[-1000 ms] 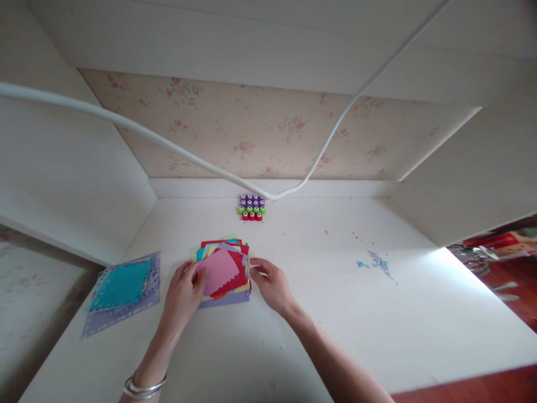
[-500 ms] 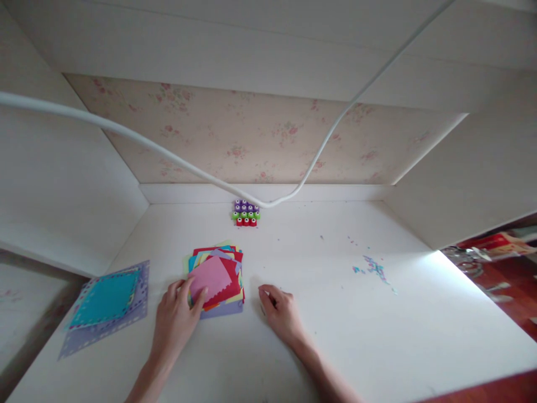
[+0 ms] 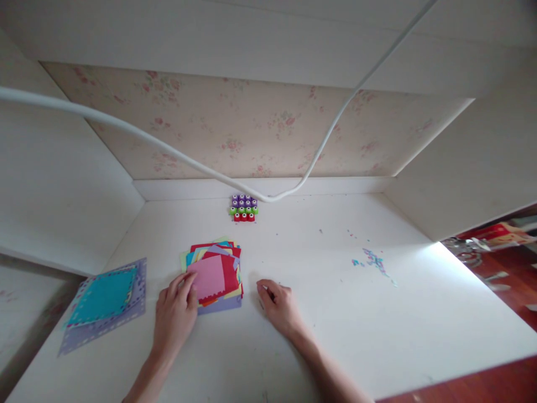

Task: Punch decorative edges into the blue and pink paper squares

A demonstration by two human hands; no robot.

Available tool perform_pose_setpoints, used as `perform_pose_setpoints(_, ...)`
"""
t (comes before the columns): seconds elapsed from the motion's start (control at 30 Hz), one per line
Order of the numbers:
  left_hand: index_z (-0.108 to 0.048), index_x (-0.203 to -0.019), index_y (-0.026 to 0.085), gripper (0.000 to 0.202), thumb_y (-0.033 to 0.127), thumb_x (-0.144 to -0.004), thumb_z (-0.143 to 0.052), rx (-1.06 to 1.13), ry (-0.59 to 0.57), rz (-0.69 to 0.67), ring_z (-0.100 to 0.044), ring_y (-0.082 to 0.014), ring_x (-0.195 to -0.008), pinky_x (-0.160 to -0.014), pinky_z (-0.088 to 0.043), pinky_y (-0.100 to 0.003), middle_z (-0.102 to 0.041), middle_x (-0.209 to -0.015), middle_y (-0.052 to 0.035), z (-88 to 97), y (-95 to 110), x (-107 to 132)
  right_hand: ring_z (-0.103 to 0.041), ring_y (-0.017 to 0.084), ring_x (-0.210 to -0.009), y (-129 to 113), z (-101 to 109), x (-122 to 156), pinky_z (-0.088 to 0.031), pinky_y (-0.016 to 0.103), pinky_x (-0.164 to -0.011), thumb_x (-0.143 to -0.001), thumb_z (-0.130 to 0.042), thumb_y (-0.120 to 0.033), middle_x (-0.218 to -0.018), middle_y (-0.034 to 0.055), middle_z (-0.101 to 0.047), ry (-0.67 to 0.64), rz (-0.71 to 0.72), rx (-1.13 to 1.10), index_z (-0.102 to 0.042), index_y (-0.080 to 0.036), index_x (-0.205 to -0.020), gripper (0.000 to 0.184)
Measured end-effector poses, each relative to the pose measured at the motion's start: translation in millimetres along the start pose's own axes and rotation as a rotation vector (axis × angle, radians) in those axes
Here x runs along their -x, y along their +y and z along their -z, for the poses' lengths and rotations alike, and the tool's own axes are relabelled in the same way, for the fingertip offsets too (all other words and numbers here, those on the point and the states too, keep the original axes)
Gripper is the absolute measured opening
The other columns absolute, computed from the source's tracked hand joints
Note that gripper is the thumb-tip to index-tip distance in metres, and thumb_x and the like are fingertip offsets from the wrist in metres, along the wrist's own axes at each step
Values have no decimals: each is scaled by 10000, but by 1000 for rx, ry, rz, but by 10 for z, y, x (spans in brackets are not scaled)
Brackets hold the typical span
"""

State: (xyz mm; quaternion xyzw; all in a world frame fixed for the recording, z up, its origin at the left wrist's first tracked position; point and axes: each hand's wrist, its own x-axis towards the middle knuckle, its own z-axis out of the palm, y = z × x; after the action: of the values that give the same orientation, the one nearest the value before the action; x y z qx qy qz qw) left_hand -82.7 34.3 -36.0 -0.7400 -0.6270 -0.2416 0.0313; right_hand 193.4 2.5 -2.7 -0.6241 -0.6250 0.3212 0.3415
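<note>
A loose stack of coloured paper squares lies on the white desk, with a pink sheet on top over a red one. My left hand rests at the stack's left front corner, fingertips on the pink sheet's edge. To the right of the stack, apart from it, my right hand lies on the desk with its fingers curled in; nothing shows inside them.
A teal sheet on a punched purple sheet lies at the left. A block of small purple, green and red craft punches stands by the back wall. Paper scraps are scattered to the right. A white cable hangs across the view.
My right hand came off the stack's right edge and settled on the desk beside it. My left hand stayed on the pink sheet. The view shifted slightly.
</note>
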Motion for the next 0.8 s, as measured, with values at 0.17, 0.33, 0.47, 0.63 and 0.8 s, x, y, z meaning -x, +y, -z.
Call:
perform_pose_setpoints(0.17, -580, -1196, 231, 331, 229, -922, -395, 26, 7, 42, -543, -275, -1121, -954, -430, -445, -560, -1256, -109, 22, 29, -1, -574, 143, -557, 27, -9, 0, -393, 223, -536, -945, -437, -360, -650, 17, -662, -8, 5, 7, -718, -214, -954, 317)
perform_pose_setpoints(0.33, -610, -1128, 163, 341, 328, -941, -378, 51, 81, 118, -525, -288, -1122, -972, -437, -457, -564, -1179, -150, 10, 65, -35, -594, 135, -574, 55, -27, 1, -399, 216, -554, -945, -444, -350, -665, 12, -673, -20, 21, 51, -717, -213, -963, 306)
perform_pose_setpoints(0.47, -609, -1117, 115, 403, 380, -950, -355, 46, 94, 159, -535, -296, -1094, -971, -438, -465, -582, -1148, -169, 5, 102, -61, -619, 135, -604, 49, -23, 0, -407, 210, -575, -942, -453, -331, -700, 15, -693, -24, 28, 80, -715, -219, -968, 287)
perform_pose_setpoints(0.63, -603, -1118, 118, 405, 398, -945, -367, 41, 75, 173, -549, -293, -1079, -962, -442, -455, -589, -1161, -165, 19, 119, -66, -635, 143, -627, 30, -9, -1, -412, 212, -591, -946, -446, -323, -709, 17, -699, -38, 34, 106, -712, -224, -960, 285)
perform_pose_setpoints(0.8, -579, -1152, 144, 386, 404, -929, -402, 16, 59, 180, -545, -299, -1092, -948, -442, -464, -579, -1194, -160, 13, 126, -57, -641, 142, -623, 35, -14, -3, -407, 213, -587, -946, -447, -324, -714, 12, -704, -39, 39, 129, -712, -232, -966, 282)
